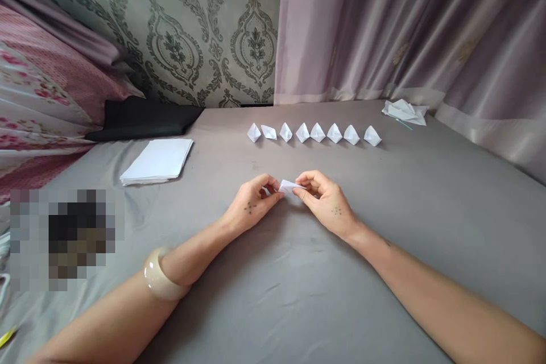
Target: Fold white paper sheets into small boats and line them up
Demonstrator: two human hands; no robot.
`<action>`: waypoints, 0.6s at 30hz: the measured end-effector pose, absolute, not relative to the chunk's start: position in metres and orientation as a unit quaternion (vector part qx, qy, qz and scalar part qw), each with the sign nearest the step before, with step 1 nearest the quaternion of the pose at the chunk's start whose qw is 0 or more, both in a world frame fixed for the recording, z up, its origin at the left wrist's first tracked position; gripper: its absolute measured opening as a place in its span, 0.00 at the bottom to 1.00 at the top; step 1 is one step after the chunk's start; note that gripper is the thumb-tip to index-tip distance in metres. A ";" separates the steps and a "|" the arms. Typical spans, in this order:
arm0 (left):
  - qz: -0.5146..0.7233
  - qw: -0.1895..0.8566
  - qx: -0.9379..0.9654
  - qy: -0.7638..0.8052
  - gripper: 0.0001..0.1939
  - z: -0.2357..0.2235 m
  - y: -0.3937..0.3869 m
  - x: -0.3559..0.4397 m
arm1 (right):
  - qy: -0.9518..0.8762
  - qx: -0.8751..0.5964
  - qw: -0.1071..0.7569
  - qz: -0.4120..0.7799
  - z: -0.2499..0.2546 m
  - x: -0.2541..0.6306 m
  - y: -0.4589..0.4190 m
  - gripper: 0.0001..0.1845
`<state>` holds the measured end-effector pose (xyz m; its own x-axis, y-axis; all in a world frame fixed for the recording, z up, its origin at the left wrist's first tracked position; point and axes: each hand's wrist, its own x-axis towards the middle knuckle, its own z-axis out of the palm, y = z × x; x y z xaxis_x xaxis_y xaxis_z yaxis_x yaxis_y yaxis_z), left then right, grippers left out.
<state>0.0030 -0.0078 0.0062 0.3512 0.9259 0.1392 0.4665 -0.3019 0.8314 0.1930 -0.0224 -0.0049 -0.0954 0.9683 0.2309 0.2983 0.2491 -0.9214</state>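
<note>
My left hand (251, 205) and my right hand (326, 202) meet over a grey sheet (298, 273), both pinching a small folded white paper piece (288, 186) between fingertips. The paper sits just above the sheet, partly hidden by my fingers. A cream bangle (160, 283) circles my left forearm. Beyond my hands, several finished folded paper shapes (313, 133) stand in a row across the sheet.
A stack of white paper sheets (157, 161) lies at the left. A black cloth (145, 118) sits behind it. Crumpled white paper scraps (404, 111) lie at the far right by a mauve curtain (405, 28). Floral bedding (42, 91) rises at left.
</note>
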 end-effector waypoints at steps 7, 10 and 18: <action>0.333 0.475 0.688 0.437 0.17 0.009 -0.013 0.008 | -0.672 -0.485 0.434 0.353 -0.004 0.193 -0.025 0.13; 0.325 0.548 0.622 0.454 0.14 0.009 -0.013 0.010 | -0.648 -0.479 0.468 0.363 -0.006 0.193 -0.022 0.14; 0.399 0.653 0.472 0.438 0.14 0.004 -0.009 0.010 | -0.612 -0.506 0.504 0.342 -0.002 0.191 -0.023 0.08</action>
<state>0.0104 -0.0089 0.0037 0.2978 0.9346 -0.1945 -0.1073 0.2352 0.9660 0.1909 -0.0232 -0.0022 0.0184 0.9625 0.2708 0.2745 0.2556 -0.9270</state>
